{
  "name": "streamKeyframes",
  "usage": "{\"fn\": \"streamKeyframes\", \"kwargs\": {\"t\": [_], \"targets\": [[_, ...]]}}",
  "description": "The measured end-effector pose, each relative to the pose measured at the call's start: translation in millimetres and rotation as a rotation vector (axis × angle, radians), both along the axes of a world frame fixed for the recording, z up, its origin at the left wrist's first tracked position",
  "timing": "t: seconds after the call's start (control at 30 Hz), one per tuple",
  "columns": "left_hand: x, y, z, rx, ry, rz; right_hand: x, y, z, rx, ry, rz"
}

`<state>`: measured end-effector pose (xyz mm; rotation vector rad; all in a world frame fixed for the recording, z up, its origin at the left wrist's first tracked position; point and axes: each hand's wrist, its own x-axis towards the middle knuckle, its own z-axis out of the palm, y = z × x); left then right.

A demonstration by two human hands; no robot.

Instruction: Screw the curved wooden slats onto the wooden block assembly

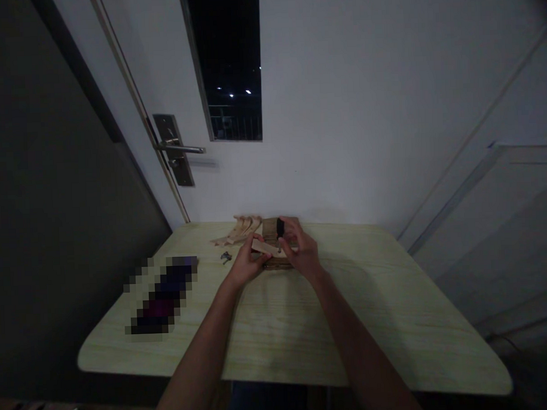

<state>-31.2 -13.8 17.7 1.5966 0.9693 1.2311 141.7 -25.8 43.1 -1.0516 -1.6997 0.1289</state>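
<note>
My left hand (pixel 248 262) pinches a flat, pale wooden strip (pixel 263 247) by its left end. My right hand (pixel 304 249) is closed around a short black-handled tool (pixel 280 227), which looks like a screwdriver. It stands about upright, its thin tip pointing down at the strip's right part; whether tip and strip touch is too small to tell. Behind and under both hands lie brown, cardboard-like pieces (pixel 269 228), partly hidden by my fingers. To the left of them rests a group of curved, pale wooden pieces (pixel 244 227). Small dark metal parts (pixel 226 257), perhaps screws, lie left of my left hand.
All this is on a pale wood-grain table (pixel 394 308) with rounded corners. A blurred-out dark object (pixel 169 298) lies on its left side. Beyond the far edge rises a white door (pixel 324 107) with a metal handle (pixel 182 148) and a narrow window.
</note>
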Motion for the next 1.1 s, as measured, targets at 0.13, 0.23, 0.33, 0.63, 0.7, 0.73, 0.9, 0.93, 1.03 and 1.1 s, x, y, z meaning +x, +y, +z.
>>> {"fn": "streamKeyframes", "kwargs": {"t": [0.13,0.23,0.33,0.63,0.7,0.73,0.9,0.93,1.03,1.1], "targets": [[0.0,-0.6,0.7,0.015,0.006,0.004,-1.6,0.7,0.3,0.037,-0.003,-0.029],[0.6,-1.6,1.9,0.004,0.004,0.007,-1.1,0.4,0.7,0.044,-0.022,-0.008],[1.1,-2.7,3.5,-0.011,0.000,0.007,0.6,0.5,0.2,0.047,-0.032,0.026],[-0.2,-1.4,1.5,0.036,0.030,0.022,-1.6,1.1,-0.3,-0.037,0.059,-0.073],[0.4,-1.6,2.3,0.032,0.032,0.022,-2.2,0.1,0.8,-0.041,0.054,-0.082],[0.9,-2.0,3.2,0.026,0.027,0.021,-2.2,-0.4,1.3,-0.032,0.049,-0.081],[1.8,-3.9,7.5,0.008,0.002,-0.002,-0.9,-0.8,1.0,0.001,0.019,-0.035],[1.6,-3.9,7.3,0.011,0.002,-0.007,-0.8,-0.4,0.5,-0.012,0.024,-0.026],[1.0,-3.0,4.7,0.012,0.001,-0.001,-1.3,1.4,-1.3,-0.043,0.066,-0.045],[0.7,-2.3,2.8,0.010,0.000,0.014,-2.4,2.4,-2.4,-0.035,0.090,-0.085]]}}
